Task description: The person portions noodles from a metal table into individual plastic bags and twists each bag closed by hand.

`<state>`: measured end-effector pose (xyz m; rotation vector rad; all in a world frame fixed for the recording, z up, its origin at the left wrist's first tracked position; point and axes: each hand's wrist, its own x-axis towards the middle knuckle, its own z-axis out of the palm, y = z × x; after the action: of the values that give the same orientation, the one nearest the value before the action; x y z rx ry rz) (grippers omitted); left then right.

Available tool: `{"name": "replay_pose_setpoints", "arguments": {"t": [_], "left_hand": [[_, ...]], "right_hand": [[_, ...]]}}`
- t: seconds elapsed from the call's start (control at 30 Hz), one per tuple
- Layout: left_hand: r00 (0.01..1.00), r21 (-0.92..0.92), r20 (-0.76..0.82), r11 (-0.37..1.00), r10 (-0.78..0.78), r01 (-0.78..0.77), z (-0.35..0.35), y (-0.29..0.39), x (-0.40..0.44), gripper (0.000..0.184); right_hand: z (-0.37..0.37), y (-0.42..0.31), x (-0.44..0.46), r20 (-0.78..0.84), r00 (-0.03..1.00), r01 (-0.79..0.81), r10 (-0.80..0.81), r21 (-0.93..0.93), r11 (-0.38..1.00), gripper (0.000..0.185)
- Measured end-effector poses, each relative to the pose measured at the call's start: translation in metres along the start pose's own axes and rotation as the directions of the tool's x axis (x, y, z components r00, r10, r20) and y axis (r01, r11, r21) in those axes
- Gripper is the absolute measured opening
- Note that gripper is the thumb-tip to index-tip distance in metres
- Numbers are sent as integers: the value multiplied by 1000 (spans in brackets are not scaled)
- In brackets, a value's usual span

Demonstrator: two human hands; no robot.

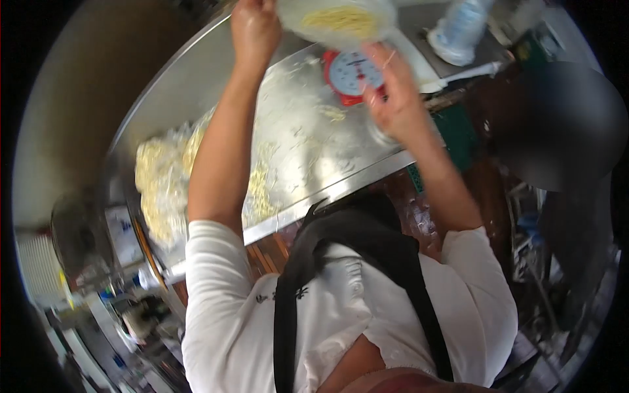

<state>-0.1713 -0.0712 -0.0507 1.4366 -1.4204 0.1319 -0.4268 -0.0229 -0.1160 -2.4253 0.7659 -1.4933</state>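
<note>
My left hand (255,31) is at the top edge of the view, left of the scale pan, with its fingers closed. What it holds, if anything, is cut off by the edge. My right hand (396,92) is blurred by motion beside a red dial scale (359,73); its thumb and fingers look apart, with nothing visible in them. Over the scale is a pale, see-through pan or bowl (296,21) with yellow noodles (341,22) in it. Loose noodle strands (259,193) lie scattered on the metal worktop (308,147).
Clear bags of noodles (160,190) are heaped at the worktop's left end. A raised metal rim (157,78) curves along the far side. A stack of pale plastic cups or containers (458,33) stands at the upper right. A green crate (453,134) is below the worktop's right end.
</note>
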Motion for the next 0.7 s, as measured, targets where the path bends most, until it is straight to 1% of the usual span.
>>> {"name": "replay_pose_setpoints", "arguments": {"t": [0.03, 0.07, 0.1, 0.13, 0.17, 0.2, 0.23, 0.27, 0.3, 0.33, 0.37, 0.4, 0.43, 0.47, 0.5, 0.53, 0.57, 0.67, 0.7], "left_hand": [[993, 128, -45, 986, 112, -106, -19, 8, -3, 24], [971, 257, -67, 944, 232, -208, -37, 17, -2, 24], [998, -129, -59, 991, 20, -28, -57, 34, -4, 24], [993, -196, -115, 979, 41, -63, -79, 25, -6, 20], [990, -315, -93, 946, -110, 76, -107, 15, -13, 17], [971, -289, -96, 939, -221, 185, -139, 3, -25, 16], [939, -266, -98, 918, -328, 293, -170, -10, -38, 16], [906, -99, -153, 919, -394, 383, -197, -34, -61, 19], [932, 63, -76, 931, -355, 360, -215, -63, -90, 14], [978, 232, -39, 950, -203, 207, -218, -99, -130, 14], [944, 442, 47, 855, -326, 273, -214, -129, -180, 13], [808, 346, 268, 835, -525, 428, -218, -174, -230, 12], [848, 486, 255, 820, -464, 303, -225, -190, -260, 11], [868, 480, 209, 821, -450, 310, -239, -197, -256, 12], [879, 473, 170, 819, -446, 324, -258, -193, -255, 13], [873, 464, 134, 808, -469, 363, -279, -182, -269, 15], [872, 501, 90, 779, -481, 378, -296, -177, -271, 12], [812, 336, 175, 809, -557, 482, -328, -205, -311, 11], [866, 258, 144, 863, -479, 435, -338, -213, -321, 13]], "right_hand": [[-4, -10, 33, 9, 990, 138, -138, -18, 990, 59], [-8, -28, 67, 46, 954, 297, -295, -228, 927, 56], [-10, -39, 80, 159, 945, 315, -286, -205, 926, 44], [-11, -47, 99, 274, 893, 424, -357, -245, 872, 56], [-11, -56, 118, 384, 826, 529, -412, -277, 802, 69], [0, -67, 121, 507, 809, 432, -297, -170, 886, 53], [11, -78, 123, 616, 769, 294, -172, -100, 951, 38], [31, -83, 114, 672, 702, 381, -236, -75, 921, 31], [54, -86, 99, 722, 627, 465, -292, -45, 884, 25], [81, -86, 81, 769, 541, 544, -340, -11, 839, 18], [121, -71, 55, 762, 525, 506, -380, 80, 859, 14], [161, -59, 25, 758, 507, 453, -411, 172, 875, 12], [190, -63, -8, 743, 471, 396, -475, 303, 867, 11], [214, -69, -18, 714, 454, 345, -534, 411, 844, 9], [223, -90, -19, 712, 516, 257, -477, 403, 879, 9], [223, -124, -31, 725, 554, 145, -410, 401, 904, 9], [227, -149, -31, 728, 591, 62, -348, 389, 919, 9], [237, -180, -33, 817, 510, 38, -268, 290, 956, 12], [238, -185, -40, 732, 662, -183, -161, 366, 912, 19]]}}
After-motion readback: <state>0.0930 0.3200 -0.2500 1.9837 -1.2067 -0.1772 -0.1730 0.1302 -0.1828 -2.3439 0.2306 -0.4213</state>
